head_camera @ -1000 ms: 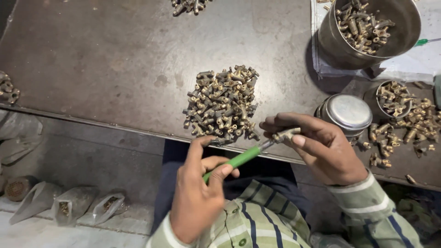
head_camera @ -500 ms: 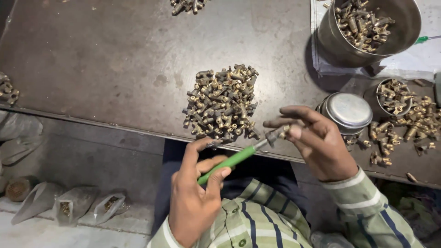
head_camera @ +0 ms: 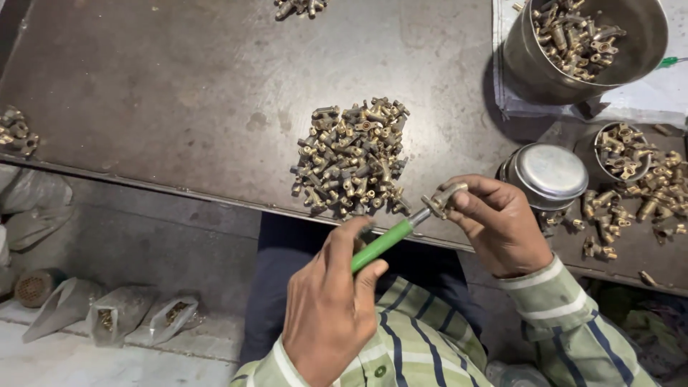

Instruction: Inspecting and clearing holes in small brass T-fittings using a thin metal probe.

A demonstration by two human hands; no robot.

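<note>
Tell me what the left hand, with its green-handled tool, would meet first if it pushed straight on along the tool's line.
The left hand aims the green-handled tool up and right. Its tip already meets the small brass fitting pinched in the right hand; beyond, probably the right hand's fingers.

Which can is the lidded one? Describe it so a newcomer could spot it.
Start at the big steel pot full of brass fittings at the dark table's far right. Just nearer the person, beside the right hand, sits a small round tin. Unlike the open tin beside it, a plain shiny lid covers it.
</note>
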